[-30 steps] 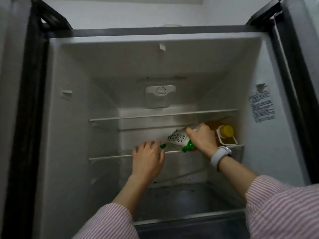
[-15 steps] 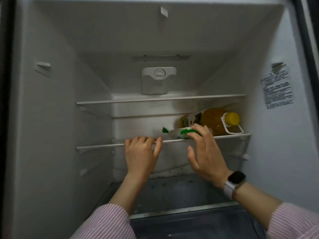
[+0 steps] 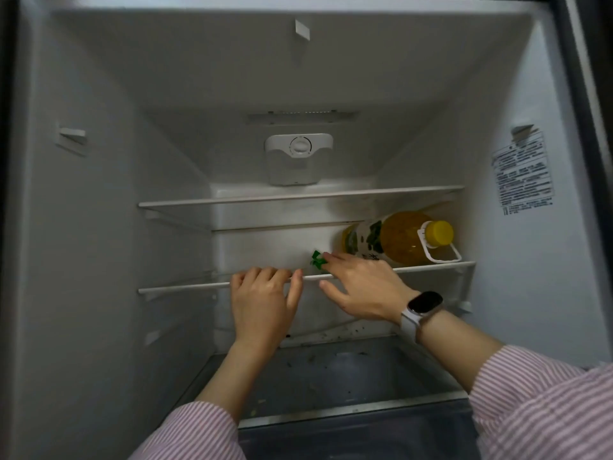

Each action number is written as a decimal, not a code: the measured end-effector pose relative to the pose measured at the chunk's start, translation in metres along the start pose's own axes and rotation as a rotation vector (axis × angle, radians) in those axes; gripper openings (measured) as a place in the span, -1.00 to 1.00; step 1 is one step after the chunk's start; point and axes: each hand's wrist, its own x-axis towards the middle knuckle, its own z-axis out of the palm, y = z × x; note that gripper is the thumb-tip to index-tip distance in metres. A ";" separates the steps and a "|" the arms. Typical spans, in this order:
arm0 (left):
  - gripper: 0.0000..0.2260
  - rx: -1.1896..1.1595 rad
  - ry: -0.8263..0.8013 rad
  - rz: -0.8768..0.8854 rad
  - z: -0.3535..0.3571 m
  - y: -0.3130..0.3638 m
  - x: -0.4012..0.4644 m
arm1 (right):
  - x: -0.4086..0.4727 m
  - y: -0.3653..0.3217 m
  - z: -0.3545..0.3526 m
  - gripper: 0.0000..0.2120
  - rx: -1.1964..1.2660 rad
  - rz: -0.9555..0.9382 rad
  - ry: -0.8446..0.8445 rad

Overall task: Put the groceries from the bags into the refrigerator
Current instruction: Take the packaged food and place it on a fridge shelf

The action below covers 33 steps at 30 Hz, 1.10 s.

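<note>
The refrigerator is open in front of me. A green and white packet [image 3: 316,258] lies on the lower glass shelf [image 3: 185,287], mostly hidden under my right hand [image 3: 365,287]; only its green corner shows. My right hand's fingers lie flat on the packet, and the thumb is spread apart below the shelf's edge. My left hand [image 3: 262,300] hooks its fingers over the front edge of the same shelf, left of the packet. A large yellow oil bottle [image 3: 398,240] with a yellow cap lies on its side at the shelf's right, just behind my right hand.
An upper glass shelf [image 3: 298,195] sits above with nothing visible on it. A thermostat dial [image 3: 299,147] is on the back wall and a label sticker [image 3: 522,172] on the right wall. The dark bottom compartment [image 3: 331,376] has specks of dirt.
My right hand laid the tilted packet flat on the lower shelf and slid it further in beside the oil bottle. My left hand moved up onto the shelf's edge. The view moved closer.
</note>
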 end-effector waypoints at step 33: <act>-0.62 0.666 -0.950 -1.298 -0.676 0.064 -0.551 | -0.572 -0.470 -0.006 -0.59 1.175 -0.282 -0.632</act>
